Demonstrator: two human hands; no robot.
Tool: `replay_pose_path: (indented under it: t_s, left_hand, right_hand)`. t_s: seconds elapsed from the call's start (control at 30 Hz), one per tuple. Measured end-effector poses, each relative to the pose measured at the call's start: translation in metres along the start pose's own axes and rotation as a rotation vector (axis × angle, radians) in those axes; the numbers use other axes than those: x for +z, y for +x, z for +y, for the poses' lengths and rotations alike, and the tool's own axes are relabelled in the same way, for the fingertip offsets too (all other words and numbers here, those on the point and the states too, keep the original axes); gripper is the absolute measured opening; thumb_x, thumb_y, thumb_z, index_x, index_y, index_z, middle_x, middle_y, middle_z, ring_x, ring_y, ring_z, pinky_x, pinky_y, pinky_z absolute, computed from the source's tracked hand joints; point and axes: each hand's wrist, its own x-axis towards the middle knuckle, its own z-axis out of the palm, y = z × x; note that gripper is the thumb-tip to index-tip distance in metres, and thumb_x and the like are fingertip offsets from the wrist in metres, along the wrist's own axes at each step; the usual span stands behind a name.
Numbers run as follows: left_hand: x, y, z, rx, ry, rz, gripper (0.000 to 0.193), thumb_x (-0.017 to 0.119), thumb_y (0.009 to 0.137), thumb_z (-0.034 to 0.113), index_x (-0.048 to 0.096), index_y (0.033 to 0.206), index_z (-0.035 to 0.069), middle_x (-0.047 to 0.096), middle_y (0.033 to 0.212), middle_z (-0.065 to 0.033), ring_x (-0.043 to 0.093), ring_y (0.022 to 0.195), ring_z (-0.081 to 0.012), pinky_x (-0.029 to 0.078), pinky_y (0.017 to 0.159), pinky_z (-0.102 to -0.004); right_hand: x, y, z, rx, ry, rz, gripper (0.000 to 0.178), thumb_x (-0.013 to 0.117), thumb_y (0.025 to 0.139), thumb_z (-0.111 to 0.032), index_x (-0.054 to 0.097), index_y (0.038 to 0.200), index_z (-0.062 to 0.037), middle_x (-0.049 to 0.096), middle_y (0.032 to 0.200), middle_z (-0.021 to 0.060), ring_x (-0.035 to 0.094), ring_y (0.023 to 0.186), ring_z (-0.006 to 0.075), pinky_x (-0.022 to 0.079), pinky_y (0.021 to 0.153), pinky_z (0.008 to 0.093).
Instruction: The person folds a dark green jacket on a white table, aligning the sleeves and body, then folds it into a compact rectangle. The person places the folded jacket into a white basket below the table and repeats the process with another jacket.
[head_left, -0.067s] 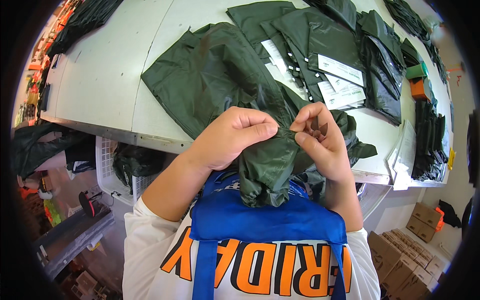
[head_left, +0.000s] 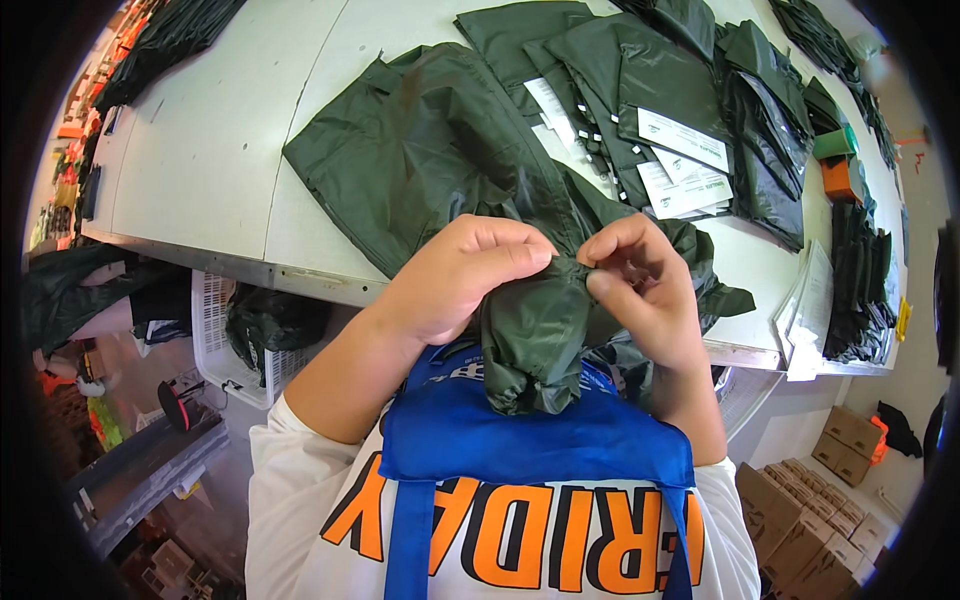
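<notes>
In my head view the dark green garment lies in the upper middle of the frame, and its lower part comes down to the centre, over the front edge of the white table. The cloth is thin and rather shiny, with many creases; one long seam runs down it toward the hands. On the left it spreads into a wide corner, while in the centre it becomes a narrow, bunched piece, which hangs in front of the blue apron and has a puckered lower end.

I see the left hand left of the centre, its thumb and forefinger brought together in a pinch on the cloth, the other fingers folded under. The right hand, just beside it, also takes the cloth between thumb and forefinger tips, very near to the left pinch. Its remaining fingers are curled; the hollow behind them is shadowed and blurred, so I cannot tell if something more is inside.

At the upper right of the frame I have folded green garments, with white printed cards on them. A white crate stands below the table edge, at the left.
</notes>
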Motion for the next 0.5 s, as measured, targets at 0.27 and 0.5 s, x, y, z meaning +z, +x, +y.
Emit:
replay_pose_path:
  t_s: [0.27, 0.5]
  left_hand:
    - [0.015, -0.003, 0.004, 0.036, 0.287, 0.061, 0.016, 0.057, 0.09, 0.008, 0.064, 0.097, -0.005, 0.066, 0.088, -0.0059, 0.061, 0.08, -0.0092, 0.049, 0.073, -0.024]
    - [0.01, -0.007, -0.002, 0.031, 0.128, 0.112, 0.018, 0.058, 0.092, 0.013, 0.065, 0.09, -0.003, 0.063, 0.08, 0.001, 0.056, 0.072, -0.0035, 0.046, 0.066, -0.0197]
  right_hand:
    - [0.013, 0.002, -0.012, -0.636, -0.819, 0.194, 0.02, 0.074, 0.069, 0.002, 0.065, 0.086, -0.0018, 0.058, 0.082, 0.0095, 0.058, 0.062, 0.0192, 0.046, 0.051, 0.0289]
    - [0.002, -0.015, -0.022, -0.317, -0.421, 0.022, 0.026, 0.063, 0.082, -0.014, 0.055, 0.101, 0.0009, 0.054, 0.078, 0.009, 0.052, 0.066, 0.0179, 0.044, 0.06, 0.0312]
